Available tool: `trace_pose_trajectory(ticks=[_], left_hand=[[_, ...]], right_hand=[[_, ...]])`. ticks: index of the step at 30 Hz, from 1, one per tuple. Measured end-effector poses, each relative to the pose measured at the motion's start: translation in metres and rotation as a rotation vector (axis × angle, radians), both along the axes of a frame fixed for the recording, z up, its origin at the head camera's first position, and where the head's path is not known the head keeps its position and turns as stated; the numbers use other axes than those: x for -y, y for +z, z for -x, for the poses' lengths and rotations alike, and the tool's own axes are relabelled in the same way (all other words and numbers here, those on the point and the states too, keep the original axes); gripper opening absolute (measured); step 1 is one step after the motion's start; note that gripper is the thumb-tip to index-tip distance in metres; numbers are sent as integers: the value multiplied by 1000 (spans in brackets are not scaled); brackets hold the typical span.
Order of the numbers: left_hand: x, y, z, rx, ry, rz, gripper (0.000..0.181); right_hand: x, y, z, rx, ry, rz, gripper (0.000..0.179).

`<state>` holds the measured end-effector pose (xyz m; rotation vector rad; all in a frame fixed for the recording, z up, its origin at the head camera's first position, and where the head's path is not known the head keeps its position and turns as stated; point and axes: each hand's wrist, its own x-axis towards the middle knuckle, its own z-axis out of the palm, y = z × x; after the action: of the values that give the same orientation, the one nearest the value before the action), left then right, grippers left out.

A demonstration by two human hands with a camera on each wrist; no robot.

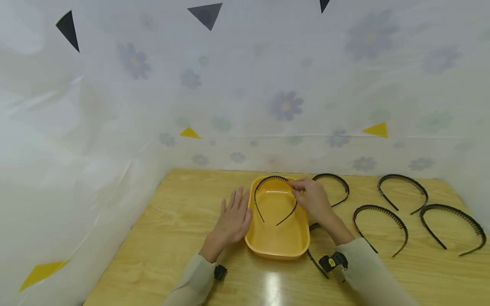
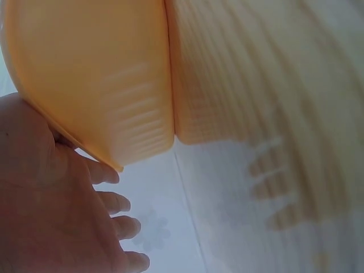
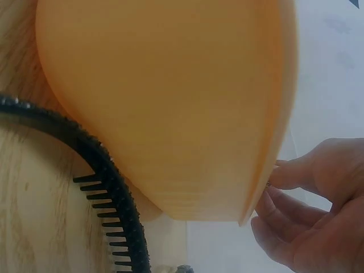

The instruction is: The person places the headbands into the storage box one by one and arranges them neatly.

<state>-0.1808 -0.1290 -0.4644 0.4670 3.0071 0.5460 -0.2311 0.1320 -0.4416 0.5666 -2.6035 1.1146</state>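
A yellow plastic tub (image 1: pixel 277 247) stands on the wooden table. My right hand (image 1: pixel 314 200) pinches a black toothed headband (image 1: pixel 271 177) by the right side of its arch, over the tub's far half. Both of its ends point toward me; whether it touches the tub's bottom I cannot tell. Along the tub's left rim rests my left hand (image 1: pixel 231 217), its fingers spread and straight. In the left wrist view that hand (image 2: pixel 62 187) lies against the rim. The right wrist view shows the right hand's (image 3: pixel 313 207) thumb and fingers meeting beyond the tub's rim, the headband mostly hidden.
More black headbands lie right of the tub: a back one (image 1: pixel 330 175), a far right-hand one (image 1: pixel 403 177), a middle one (image 1: pixel 383 208), a rightmost one (image 1: pixel 453 208), and one partly under my right forearm (image 1: pixel 317 265). A flowered white curtain (image 1: pixel 237 106) borders the table (image 1: pixel 164 238).
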Motion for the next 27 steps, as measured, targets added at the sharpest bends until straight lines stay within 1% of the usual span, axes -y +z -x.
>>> trace_pose_trajectory(ticks=[4,10,18,23,27], left_hand=[[2,2,-2,12,8,6,60],[1,4,-1,-1,3,-6,59],[1,1,-3,11,-2,-13,59],[2,1,-3,16,-8,-19,59],[2,0,-3,19,-12,-18,60]], right_hand=[[4,-2,1,-5,3,-10,28],[9,-7,4,3,7,-58,29],[14,-14,0,-46,29,-132,26],[15,-21,0,-72,43,-154,27],[17,-24,0,-92,42,-181,26]])
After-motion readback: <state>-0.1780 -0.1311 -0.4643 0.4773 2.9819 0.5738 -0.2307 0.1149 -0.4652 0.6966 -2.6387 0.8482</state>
